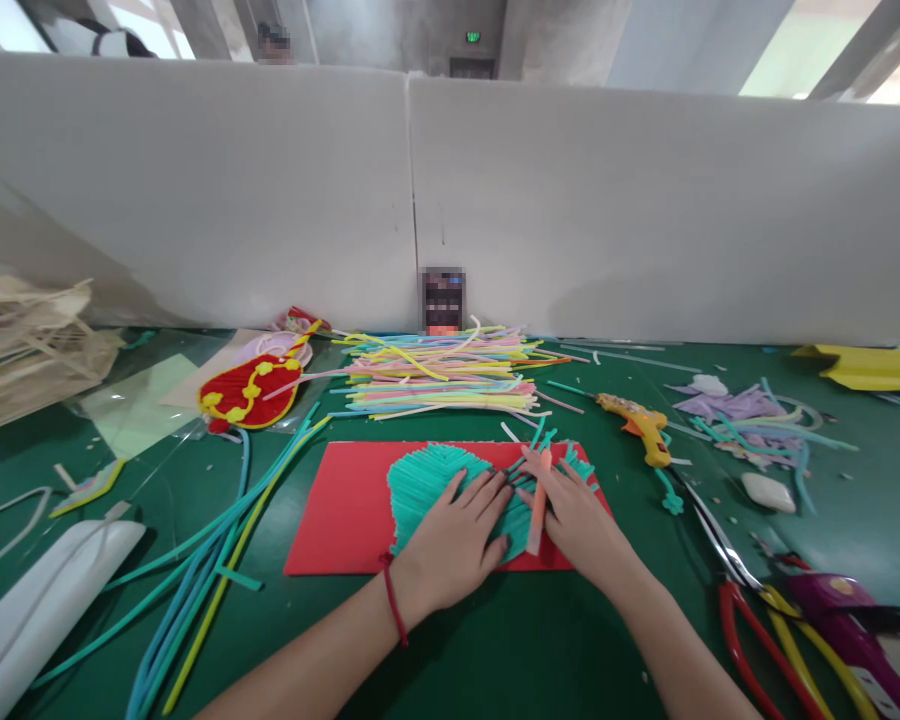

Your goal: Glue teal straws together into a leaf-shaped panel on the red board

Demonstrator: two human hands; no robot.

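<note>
A teal, ribbed leaf-like piece [427, 490] made of fuzzy strips lies on a red sheet [337, 510]. My left hand [461, 535] rests flat on the teal piece, its fingers stretched out and holding nothing. At the piece's right side my right hand [570, 505] is closed round a slim orange stick-like tool [538, 505] with a pale end towards me. Its exact kind is unclear. Short teal strip ends [546, 436] stick out beyond my right fingers. Part of the teal piece is hidden under both hands.
Behind the sheet lies a pile of coloured pipe cleaners [442, 375]. Scissors [727, 550], a purple tool [840, 610] and an orange-yellow glue gun [645, 425] lie right. Long strips [225, 540] and a red-yellow ornament [251, 392] are left. A phone [444, 300] leans against the partition.
</note>
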